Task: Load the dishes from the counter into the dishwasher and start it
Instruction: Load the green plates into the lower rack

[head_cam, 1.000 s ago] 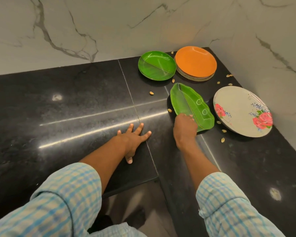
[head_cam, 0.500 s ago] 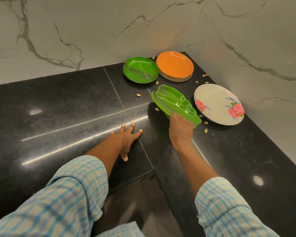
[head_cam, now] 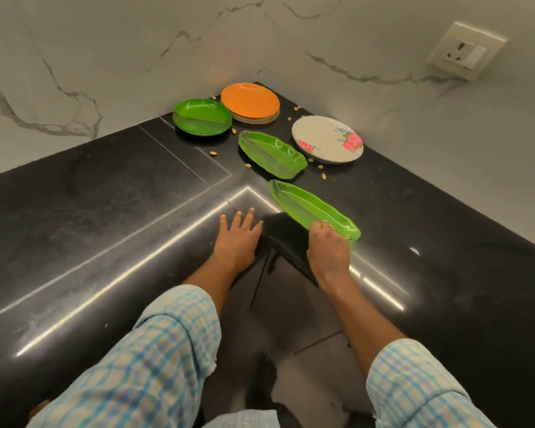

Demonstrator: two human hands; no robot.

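Note:
My right hand grips the near end of a green leaf-shaped tray, lifted and tilted above the counter's inner corner. A second green leaf-shaped tray lies flat on the black counter behind it. Further back stand a round green divided plate, an orange plate on top of a short stack, and a white floral plate. My left hand rests flat on the counter edge, fingers spread, holding nothing.
Small seeds or shells are scattered on the counter around the plates. Marble walls meet in the corner behind the dishes. A wall socket sits on the right wall. The counter is L-shaped, with dark floor below me.
My right hand has lifted one green leaf tray off another and drawn it toward me; the second tray stays on the counter. The view has pulled back.

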